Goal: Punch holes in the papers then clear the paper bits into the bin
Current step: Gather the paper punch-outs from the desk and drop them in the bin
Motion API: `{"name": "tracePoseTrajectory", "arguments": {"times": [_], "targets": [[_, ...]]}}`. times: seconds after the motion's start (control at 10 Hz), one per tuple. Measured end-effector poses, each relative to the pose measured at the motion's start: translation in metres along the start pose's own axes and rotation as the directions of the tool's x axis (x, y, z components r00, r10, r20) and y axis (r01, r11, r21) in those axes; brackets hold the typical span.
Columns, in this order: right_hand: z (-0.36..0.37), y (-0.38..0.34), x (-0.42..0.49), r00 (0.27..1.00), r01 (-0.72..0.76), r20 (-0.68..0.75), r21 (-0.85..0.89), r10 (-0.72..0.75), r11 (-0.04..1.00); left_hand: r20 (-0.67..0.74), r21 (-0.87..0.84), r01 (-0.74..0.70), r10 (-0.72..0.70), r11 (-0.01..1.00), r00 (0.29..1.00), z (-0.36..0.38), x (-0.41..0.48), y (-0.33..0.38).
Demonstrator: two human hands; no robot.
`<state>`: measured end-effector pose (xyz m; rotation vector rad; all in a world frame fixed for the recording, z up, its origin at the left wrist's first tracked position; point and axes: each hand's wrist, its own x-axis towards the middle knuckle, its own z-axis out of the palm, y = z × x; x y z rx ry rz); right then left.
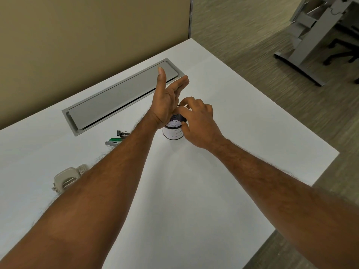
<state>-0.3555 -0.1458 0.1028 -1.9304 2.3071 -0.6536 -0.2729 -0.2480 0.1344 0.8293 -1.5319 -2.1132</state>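
The left hand is held open above the bin, palm turned towards the right, thumb pointing up and the fingers straight and together, with nothing gripped in it. The heel of this hand sits just over the bin's left rim. The right hand is close beside it on the bin's right side, its fingers curled. The fingertips meet the edge of the left palm and the thumb lies near the bin's rim. Whether they pinch anything cannot be told from this view. The bin is a small round dark mesh cup with a white label wrapped round its lower part. It stands upright on the white table, directly beneath the two hands, and white paper bits show inside it. To the left of the left forearm lie a green and silver tool and a small black clip. The beige hole punch sits nearer the person, partly hidden behind the same forearm. A long grey cover plate is set into the table beyond the hands, along a tan partition. Past the table's right edge, carpet and a grey desk frame are visible.
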Motion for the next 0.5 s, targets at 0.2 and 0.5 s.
{"name": "tracePoseTrajectory", "arguments": {"times": [0.2,0.5], "targets": [[-0.002,-0.001,-0.001,0.999,-0.01,-0.047,0.07,0.013,0.997,-0.011,-0.021,-0.003,0.002,1.0,1.0,-0.002,-0.001,-0.001],[-0.008,0.007,-0.003,0.998,-0.05,-0.032,0.021,0.05,0.999,-0.005,-0.135,-0.003,0.002,0.991,1.0,-0.012,-0.005,-0.001]]}}
